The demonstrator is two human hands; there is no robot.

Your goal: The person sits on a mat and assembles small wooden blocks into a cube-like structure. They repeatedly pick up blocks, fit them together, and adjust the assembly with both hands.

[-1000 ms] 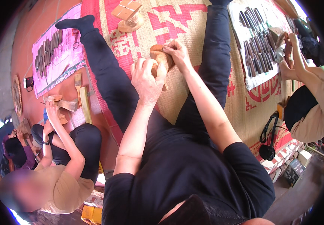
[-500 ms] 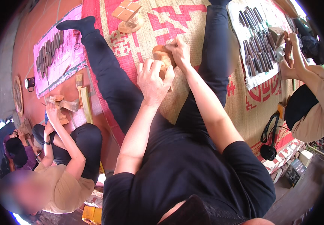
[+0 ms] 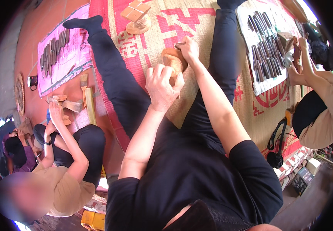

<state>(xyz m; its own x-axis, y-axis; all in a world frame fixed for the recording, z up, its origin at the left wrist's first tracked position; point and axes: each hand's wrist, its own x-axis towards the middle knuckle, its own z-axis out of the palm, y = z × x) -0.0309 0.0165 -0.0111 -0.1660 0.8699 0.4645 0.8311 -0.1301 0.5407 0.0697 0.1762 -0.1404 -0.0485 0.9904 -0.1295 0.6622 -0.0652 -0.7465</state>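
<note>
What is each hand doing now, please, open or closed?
Left hand: closed around the round wooden piece.
Right hand: closed on a small tool pressed against the same piece.

A pale tan rounded wooden block (image 3: pixel 172 61) sits over a straw-coloured woven floor mat with red geometric motifs (image 3: pixel 197 23). Dark slender carving tools (image 3: pixel 264 46) lie on a white cloth (image 3: pixel 251 77); another row lies on a pink fringed cloth (image 3: pixel 78 50).
</note>
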